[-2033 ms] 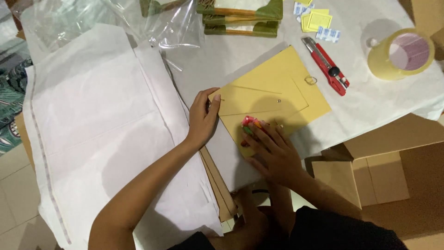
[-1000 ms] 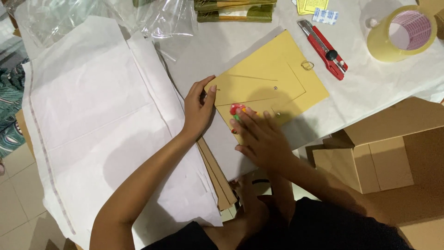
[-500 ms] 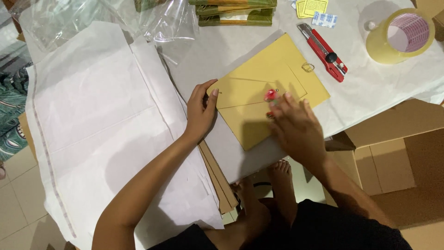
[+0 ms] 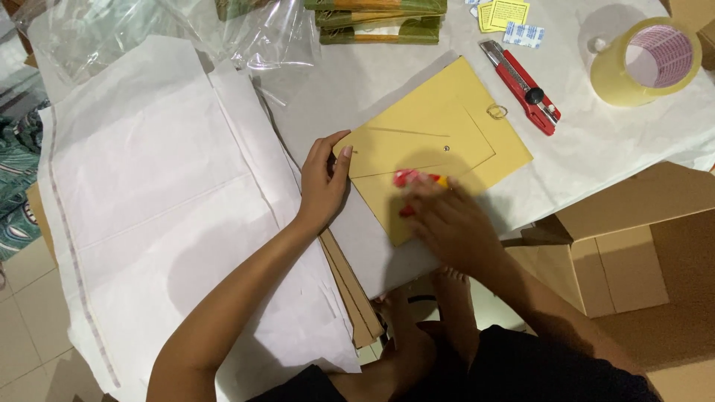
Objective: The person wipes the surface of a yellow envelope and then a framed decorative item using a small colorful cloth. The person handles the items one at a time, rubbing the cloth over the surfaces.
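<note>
Head view: two hands (image 4: 324, 182), one envelope (image 4: 462, 123)

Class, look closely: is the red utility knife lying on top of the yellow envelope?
No. The red utility knife lies on the white sheet beside the yellow envelope, just off its upper right edge and clear of it.

Right hand (image 4: 450, 223) blurred; its red object (image 4: 408, 178) perhaps a glue stick.

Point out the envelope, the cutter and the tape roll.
envelope (image 4: 447, 123): head view, bare upper face.
cutter (image 4: 521, 87): head view, middle of red body.
tape roll (image 4: 618, 82): head view, outer wall.
</note>
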